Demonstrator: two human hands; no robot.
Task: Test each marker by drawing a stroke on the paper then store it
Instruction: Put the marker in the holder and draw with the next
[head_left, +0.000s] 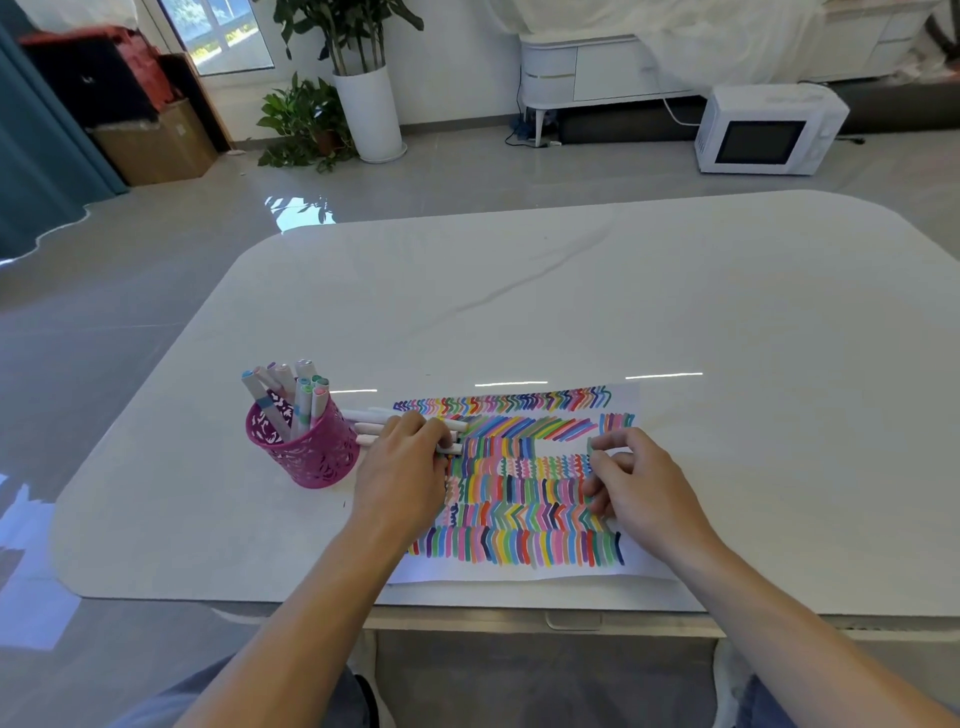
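Observation:
A white paper (631, 569) covered in rows of colored strokes lies near the table's front edge. A pink perforated pen cup (306, 449) with several markers standing in it sits left of the paper. A few loose white markers (363, 415) lie between the cup and the paper. My left hand (402, 473) reaches over them, its fingers curled round one marker whose end (456, 450) sticks out. My right hand (636, 486) rests on the paper's right part with fingers curled, pinching a green marker (589, 445); most of it is hidden by the fingers.
The white marble table (571, 291) stretches bare beyond the paper. On the floor behind stand a white microwave (763, 130), potted plants (363, 109), a cardboard box (156, 140) and a white cabinet (597, 67).

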